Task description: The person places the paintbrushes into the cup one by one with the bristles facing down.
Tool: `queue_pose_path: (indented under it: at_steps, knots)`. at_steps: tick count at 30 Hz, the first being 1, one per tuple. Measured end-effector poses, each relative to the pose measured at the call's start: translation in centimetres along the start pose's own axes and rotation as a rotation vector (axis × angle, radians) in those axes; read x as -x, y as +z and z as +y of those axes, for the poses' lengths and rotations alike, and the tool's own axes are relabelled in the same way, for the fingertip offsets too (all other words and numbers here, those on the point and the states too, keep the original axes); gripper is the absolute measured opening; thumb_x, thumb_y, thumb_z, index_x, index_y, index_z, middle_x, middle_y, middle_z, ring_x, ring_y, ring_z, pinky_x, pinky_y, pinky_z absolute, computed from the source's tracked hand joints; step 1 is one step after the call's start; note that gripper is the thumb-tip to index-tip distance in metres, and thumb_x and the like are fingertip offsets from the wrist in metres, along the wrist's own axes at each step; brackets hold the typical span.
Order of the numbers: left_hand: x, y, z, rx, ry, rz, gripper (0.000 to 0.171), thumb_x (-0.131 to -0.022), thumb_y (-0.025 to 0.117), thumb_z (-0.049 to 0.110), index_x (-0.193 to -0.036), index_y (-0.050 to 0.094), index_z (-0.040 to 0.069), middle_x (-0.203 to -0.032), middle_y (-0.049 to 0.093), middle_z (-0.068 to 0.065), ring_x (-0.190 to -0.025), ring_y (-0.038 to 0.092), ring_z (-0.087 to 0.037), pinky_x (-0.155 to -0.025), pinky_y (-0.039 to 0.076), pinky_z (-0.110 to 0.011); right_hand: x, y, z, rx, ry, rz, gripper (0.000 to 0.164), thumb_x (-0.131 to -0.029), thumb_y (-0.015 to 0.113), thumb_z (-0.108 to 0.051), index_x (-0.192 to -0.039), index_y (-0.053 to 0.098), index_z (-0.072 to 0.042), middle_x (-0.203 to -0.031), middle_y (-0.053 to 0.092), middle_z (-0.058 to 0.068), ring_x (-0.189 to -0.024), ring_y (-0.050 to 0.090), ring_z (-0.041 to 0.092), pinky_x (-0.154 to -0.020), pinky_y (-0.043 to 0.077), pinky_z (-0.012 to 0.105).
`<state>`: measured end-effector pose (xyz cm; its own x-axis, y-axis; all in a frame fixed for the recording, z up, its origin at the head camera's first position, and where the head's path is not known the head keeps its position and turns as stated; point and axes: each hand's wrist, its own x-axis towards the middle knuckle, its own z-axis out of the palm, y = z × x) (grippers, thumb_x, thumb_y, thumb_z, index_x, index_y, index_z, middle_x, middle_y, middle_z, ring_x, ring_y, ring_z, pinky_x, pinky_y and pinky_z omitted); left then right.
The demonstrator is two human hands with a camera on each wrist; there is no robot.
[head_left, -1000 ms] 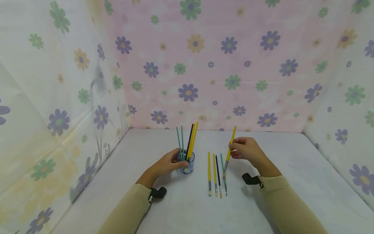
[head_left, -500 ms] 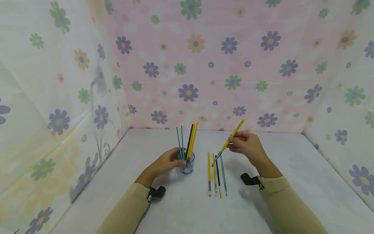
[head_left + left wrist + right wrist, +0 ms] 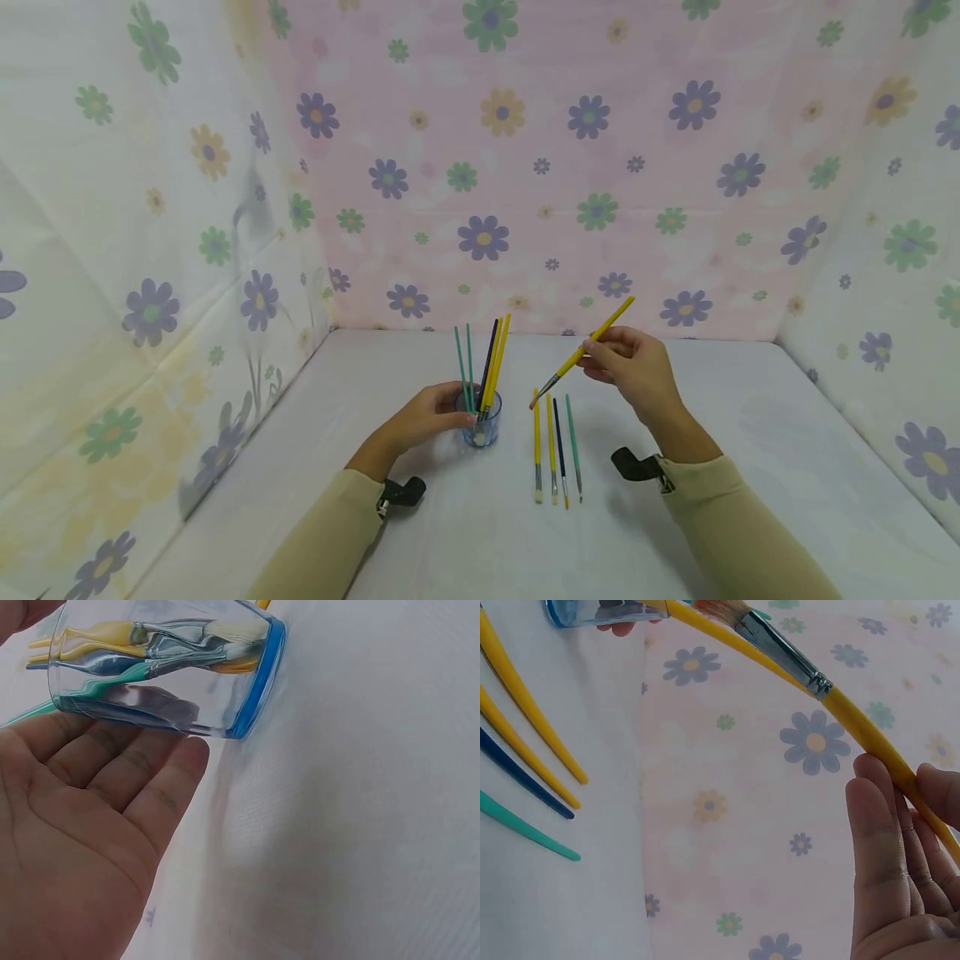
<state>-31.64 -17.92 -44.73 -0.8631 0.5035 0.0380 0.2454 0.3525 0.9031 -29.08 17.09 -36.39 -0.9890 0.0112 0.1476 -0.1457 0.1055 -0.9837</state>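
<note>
My left hand point(image 3: 420, 421) holds a clear glass point(image 3: 491, 432) with a blue base, fingers on one side and thumb on the other. Inside it stand several paintbrushes, bristles down: green, dark and yellow handles point(image 3: 495, 362) lean above the rim. My right hand point(image 3: 637, 362) pinches a yellow paintbrush point(image 3: 611, 322) between thumb and fingers, raised and slanted, its brown bristles pointing down toward the glass. In the right wrist view the metal ferrule point(image 3: 780, 651) of this paintbrush shows close up. The left wrist view shows pale bristles point(image 3: 238, 631) through the glass.
Between the hands lies a row of paintbrushes on the white table point(image 3: 480, 533): a thick yellow one point(image 3: 537, 442), a thinner yellow one point(image 3: 552, 442), a dark blue one point(image 3: 560, 442) and a green one point(image 3: 573, 442). Flowered cloth point(image 3: 540, 217) surrounds the table's back and sides.
My right hand has lifted the yellow paintbrush and tilted it, its bristles swinging left from over the green paintbrush toward the glass. The left hand stays at the glass, which has shifted very slightly.
</note>
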Motion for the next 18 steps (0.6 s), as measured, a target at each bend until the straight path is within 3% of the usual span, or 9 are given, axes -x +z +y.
queue_pose_path:
  at_steps: [18]
  knots:
    - [0.1, 0.3, 0.7, -0.009, 0.019, -0.058, 0.058, -0.096, 0.074, 0.026, -0.147, 0.054, 0.008, -0.131, 0.069, -0.008, -0.116, 0.066, -0.02, -0.109, 0.051, -0.039, 1.0, 2.6, -0.2, -0.023, -0.057, -0.011, 0.036, -0.094, 0.077, -0.028, -0.123, 0.067, -0.008, -0.117, 0.076, 0.012, -0.1, 0.078, 0.022, -0.083, 0.062, 0.034]
